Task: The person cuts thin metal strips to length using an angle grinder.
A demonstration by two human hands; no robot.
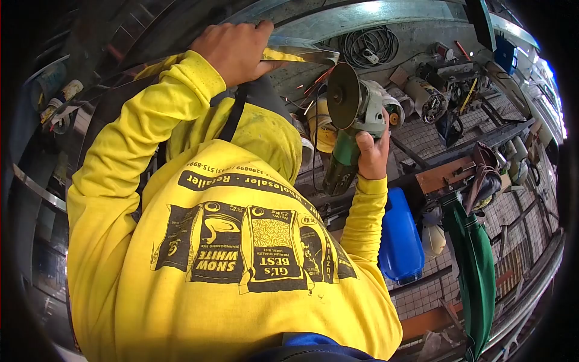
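My right hand [374, 148] wraps round the green body of an angle grinder [346, 158], thumb on its side near the metal gear head. The grinder stands nearly upright, its dark round disc [345, 96] facing left. To the upper left, my left hand [234, 51] is closed over the edge of a shiny metal bar [310, 55], knuckles up, most fingers hidden beneath. A yellow reflection shows along the bar. My yellow printed shirt [241, 314] and sleeves fill the middle of the view.
Behind the grinder lies a coil of black cable [369, 47]. Cans [425, 99] and tools crowd the tiled floor at right. A blue plastic container [403, 235] stands beside my right sleeve, with a green cloth [473, 271] hanging farther right. A metal beam [386, 13] crosses the top.
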